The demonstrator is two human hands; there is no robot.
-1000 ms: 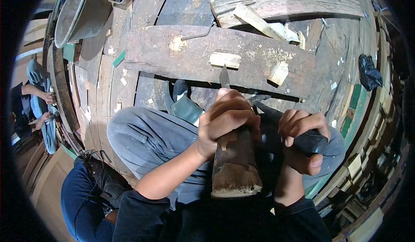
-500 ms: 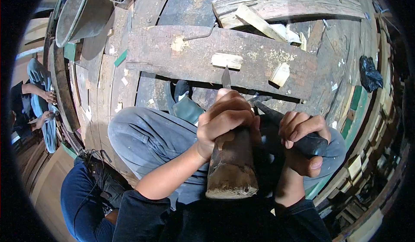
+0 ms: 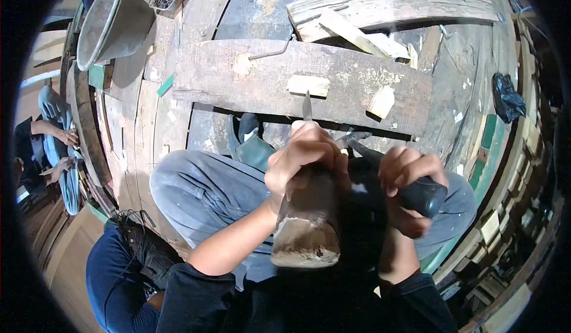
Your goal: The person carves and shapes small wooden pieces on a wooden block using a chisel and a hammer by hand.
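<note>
My left hand (image 3: pixel 306 154) is wrapped round a chisel-like tool. Its thick, worn wooden handle (image 3: pixel 308 238) points up towards me, and a narrow pointed metal blade (image 3: pixel 307 107) sticks out past my fist. The blade's tip appears at the edge of a small pale wood block (image 3: pixel 308 85); I cannot tell whether they touch. Closed on the black grip of a hammer (image 3: pixel 425 197), my right hand (image 3: pixel 411 175) is slightly blurred. The hammer's dark shaft slopes forward to its head, partly hidden near my left hand. The block lies on a wide brown plank (image 3: pixel 226 83).
A second pale block (image 3: pixel 380 102) and a bent metal rod (image 3: pixel 270 53) rest on the plank. Behind is a heavy curved beam (image 3: pixel 404 6). A bucket (image 3: pixel 113 27) stands at the far left, and another person's hands (image 3: pixel 62 137) show below it. A black plastic bag (image 3: pixel 508 98) lies right.
The wooden handle's end has swung a little left, and my right hand with the hammer has shifted slightly left. The view has moved slightly; both grips are kept.
</note>
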